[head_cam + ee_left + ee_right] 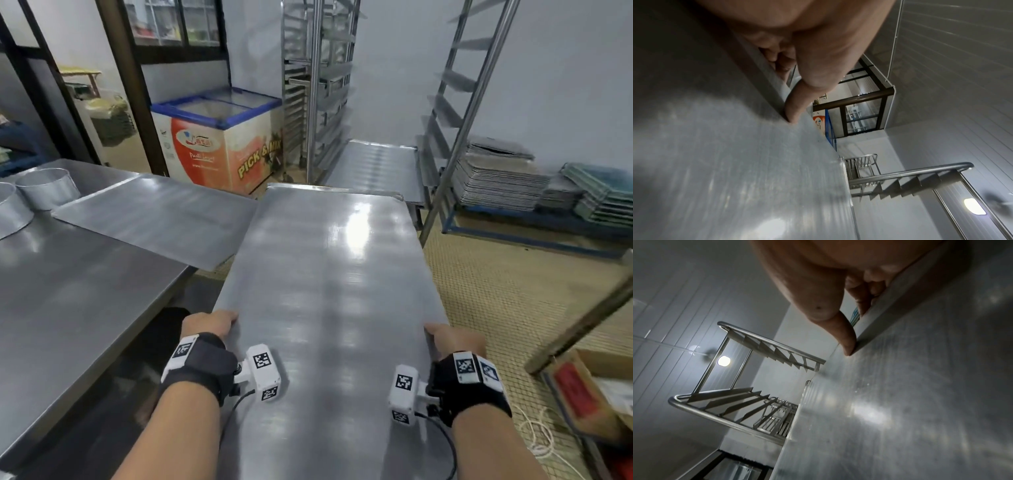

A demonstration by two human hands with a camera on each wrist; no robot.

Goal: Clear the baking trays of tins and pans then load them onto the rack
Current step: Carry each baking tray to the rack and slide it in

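Observation:
I carry a large bare metal baking tray (329,274) level in front of me, its long axis pointing ahead. My left hand (212,323) grips its left rim, thumb on top and fingers curled under, as the left wrist view shows at the thumb (797,105). My right hand (452,339) grips the right rim the same way, thumb (846,340) on the edge. The tall steel rack (455,113) stands ahead to the right, one tray (373,168) lying on its low runners. A second tray (154,216) lies on the steel table (68,291). Two round tins (48,188) stand at the table's far left.
Another steel rack (318,85) stands ahead beside a chest freezer (219,137). Stacks of trays (500,185) rest on a low blue platform at the right wall. A cardboard box (589,387) and a slanted pole (582,325) are near right.

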